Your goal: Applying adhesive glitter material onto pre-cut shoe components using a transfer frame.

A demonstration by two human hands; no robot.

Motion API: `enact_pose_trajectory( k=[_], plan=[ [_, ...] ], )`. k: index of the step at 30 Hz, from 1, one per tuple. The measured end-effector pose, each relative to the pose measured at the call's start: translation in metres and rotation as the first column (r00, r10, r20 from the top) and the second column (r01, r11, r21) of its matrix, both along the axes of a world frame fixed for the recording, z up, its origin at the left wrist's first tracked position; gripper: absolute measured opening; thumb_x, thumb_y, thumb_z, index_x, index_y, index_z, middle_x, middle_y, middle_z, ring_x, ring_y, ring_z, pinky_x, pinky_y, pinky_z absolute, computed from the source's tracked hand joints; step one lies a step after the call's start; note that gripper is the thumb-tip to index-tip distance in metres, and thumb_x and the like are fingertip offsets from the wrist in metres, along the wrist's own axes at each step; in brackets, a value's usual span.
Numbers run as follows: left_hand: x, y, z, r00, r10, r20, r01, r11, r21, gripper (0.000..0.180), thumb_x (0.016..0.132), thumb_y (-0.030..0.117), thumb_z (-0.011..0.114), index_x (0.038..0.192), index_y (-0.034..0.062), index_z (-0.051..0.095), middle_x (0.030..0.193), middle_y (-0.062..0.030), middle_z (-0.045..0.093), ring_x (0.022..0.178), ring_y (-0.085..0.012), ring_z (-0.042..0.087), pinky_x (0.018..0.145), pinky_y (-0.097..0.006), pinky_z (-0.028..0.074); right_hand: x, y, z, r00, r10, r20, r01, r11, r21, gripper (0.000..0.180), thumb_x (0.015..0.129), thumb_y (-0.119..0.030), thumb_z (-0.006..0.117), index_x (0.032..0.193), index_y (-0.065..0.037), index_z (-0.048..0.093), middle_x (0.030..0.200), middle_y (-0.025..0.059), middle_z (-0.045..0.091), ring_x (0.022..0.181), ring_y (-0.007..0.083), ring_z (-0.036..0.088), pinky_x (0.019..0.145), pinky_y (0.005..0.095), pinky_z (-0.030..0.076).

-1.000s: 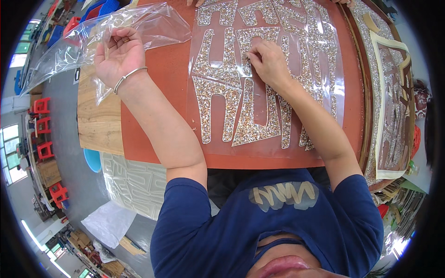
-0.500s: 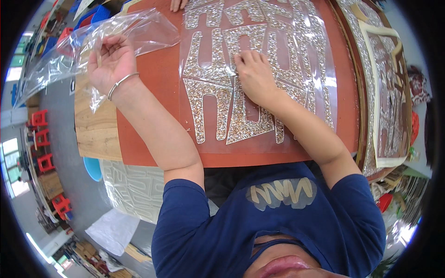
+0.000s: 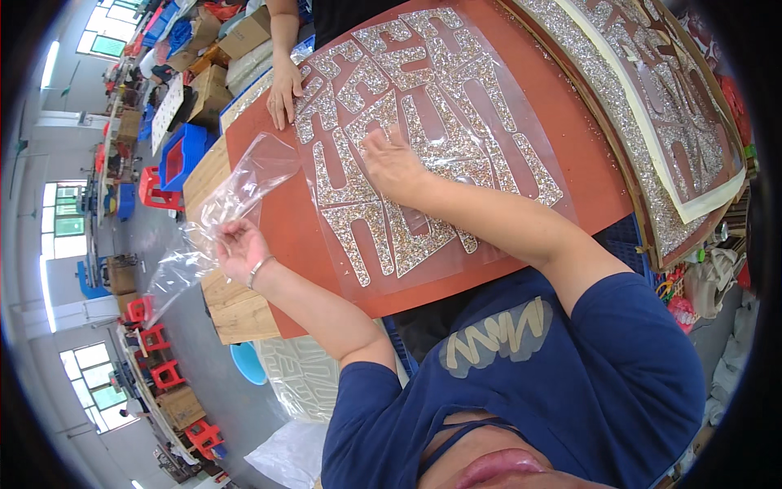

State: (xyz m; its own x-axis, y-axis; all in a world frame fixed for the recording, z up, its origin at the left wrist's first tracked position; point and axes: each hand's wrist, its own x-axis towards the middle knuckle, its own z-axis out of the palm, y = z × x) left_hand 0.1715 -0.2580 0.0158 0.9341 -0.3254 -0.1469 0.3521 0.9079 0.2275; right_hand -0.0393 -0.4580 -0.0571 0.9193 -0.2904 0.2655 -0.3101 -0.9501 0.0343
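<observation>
My left hand is closed on a crumpled clear plastic sheet, which lies partly on the table's left side and trails off its edge. My right hand is over the middle of a transparent film bearing glittery, stone-covered cut-out shapes. Its fingers are bent, slightly apart and a little blurred, and nothing shows in them. Whether the fingertips touch the shapes I cannot tell. Under the film lies a reddish-brown mat.
Another person's hand rests at the mat's far left edge. To the right stands a framed tray of loose glittery bits with a pale-edged stencil. Left of the wooden tabletop are a blue bin and red stools.
The view has tilted and shifted, showing more of the room and the other person. My right hand has lifted or slid over the shapes. My left hand still holds the plastic sheet.
</observation>
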Motion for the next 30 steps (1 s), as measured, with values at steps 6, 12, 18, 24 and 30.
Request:
enact_pose_trajectory(
  k=[6,12,18,24,30],
  plan=[
    [-0.037,0.041,-0.024,0.991,-0.014,-0.131,0.025,0.996,0.084,0.013,0.085,0.006,0.046,0.090,-0.0053,0.051,0.082,-0.0124,0.054,0.072,-0.0212,0.054,0.061,-0.030,0.047,-0.104,-0.007,0.002,0.880,0.036,0.474,-0.201,0.932,0.302,0.019,0.071,-0.004,0.055,0.089,-0.001,0.060,0.104,0.0183,0.053,0.105,0.0335,0.049,0.093,0.0445,0.036],
    [-0.073,0.083,-0.057,0.943,-0.193,-0.270,0.179,0.981,-0.078,0.014,0.085,0.004,0.049,0.096,-0.0057,0.050,0.086,-0.0129,0.054,0.073,-0.0201,0.054,0.059,-0.027,0.051,-0.295,-0.097,0.018,0.721,-0.573,0.389,0.439,0.813,0.383,0.011,0.087,-0.011,0.051,0.087,-0.001,0.052,0.085,0.0193,0.053,0.079,0.0380,0.051,0.070,0.0437,0.042],
    [-0.092,0.083,-0.062,0.895,-0.253,-0.367,0.237,0.967,-0.090,0.017,0.085,0.004,0.048,0.099,-0.0055,0.050,0.087,-0.0120,0.053,0.074,-0.0192,0.053,0.060,-0.026,0.051,-0.421,-0.131,0.008,0.693,-0.717,0.082,0.606,0.640,0.471,0.011,0.085,-0.010,0.055,0.091,-0.001,0.059,0.087,0.0167,0.056,0.083,0.0354,0.056,0.072,0.0394,0.044],
    [-0.102,0.079,-0.051,0.940,-0.245,-0.236,0.261,0.965,0.037,0.018,0.087,0.009,0.047,0.098,-0.0035,0.050,0.088,-0.0111,0.055,0.073,-0.0184,0.053,0.061,-0.028,0.048,-0.419,-0.132,-0.003,0.708,-0.705,0.044,0.635,0.662,0.397,0.011,0.083,-0.009,0.057,0.089,-0.001,0.061,0.085,0.0154,0.057,0.083,0.0345,0.057,0.072,0.0396,0.045],
    [-0.108,0.084,-0.051,0.924,-0.269,-0.272,0.291,0.956,0.042,0.017,0.088,0.011,0.047,0.098,-0.0028,0.050,0.089,-0.0111,0.055,0.072,-0.0182,0.053,0.061,-0.028,0.048,-0.417,-0.133,-0.012,0.653,-0.754,0.063,0.696,0.631,0.343,0.011,0.085,-0.011,0.055,0.087,0.000,0.058,0.087,0.0171,0.057,0.084,0.0355,0.056,0.074,0.0415,0.044]
  ],
)
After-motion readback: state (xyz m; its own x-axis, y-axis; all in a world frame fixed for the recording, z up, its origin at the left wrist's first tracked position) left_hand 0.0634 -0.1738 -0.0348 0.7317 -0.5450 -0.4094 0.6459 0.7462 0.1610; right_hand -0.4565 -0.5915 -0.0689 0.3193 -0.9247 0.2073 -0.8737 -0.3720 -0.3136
